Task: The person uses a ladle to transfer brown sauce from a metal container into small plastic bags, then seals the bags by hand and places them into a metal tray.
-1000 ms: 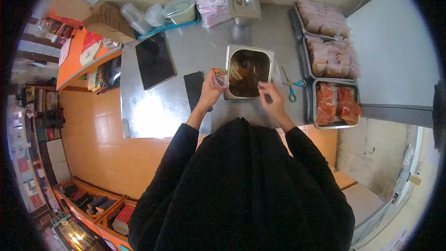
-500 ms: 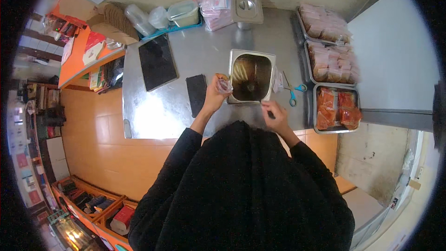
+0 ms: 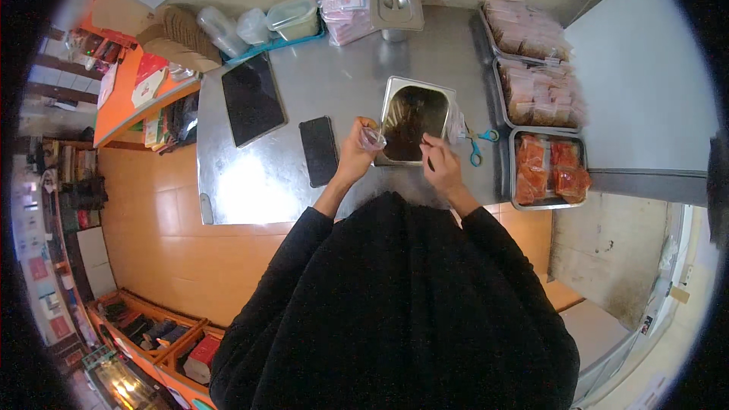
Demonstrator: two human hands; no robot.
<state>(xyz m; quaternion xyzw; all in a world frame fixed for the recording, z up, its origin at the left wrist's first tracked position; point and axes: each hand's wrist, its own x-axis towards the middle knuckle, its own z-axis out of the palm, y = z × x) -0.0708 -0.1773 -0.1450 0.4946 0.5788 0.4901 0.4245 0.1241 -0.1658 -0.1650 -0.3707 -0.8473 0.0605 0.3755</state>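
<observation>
In front of me stands a rectangular steel pan (image 3: pixel 389 99) with dark, glossy contents, slightly tilted. My left hand (image 3: pixel 355 153) is at its left rim, closed around a small clear plastic bag (image 3: pixel 372 139) whose mouth faces the pan. Over the pan's near right corner is my right hand (image 3: pixel 443 165), fingers closed on a thin utensil (image 3: pixel 431 162); a dark handle end shows below the fist, and its working end cannot be made out. Right of the pan lie blue-handled scissors (image 3: pixel 478 148) and some clear plastic (image 3: pixel 456 123).
Left on the steel table (image 3: pixel 342 80) lie a black tablet (image 3: pixel 255 100) and a dark phone (image 3: pixel 319 150). Trays of packets (image 3: pixel 539 99) and a tray of orange-red bags (image 3: pixel 548 169) line the right. Tubs (image 3: pixel 293 18), a pink bag (image 3: pixel 345 11) and a lidded steel pan (image 3: pixel 396 4) stand behind.
My right hand has moved up and left, from the pan's near edge to over its corner. The pan has shifted slightly right and turned a little. My left hand still holds the bag.
</observation>
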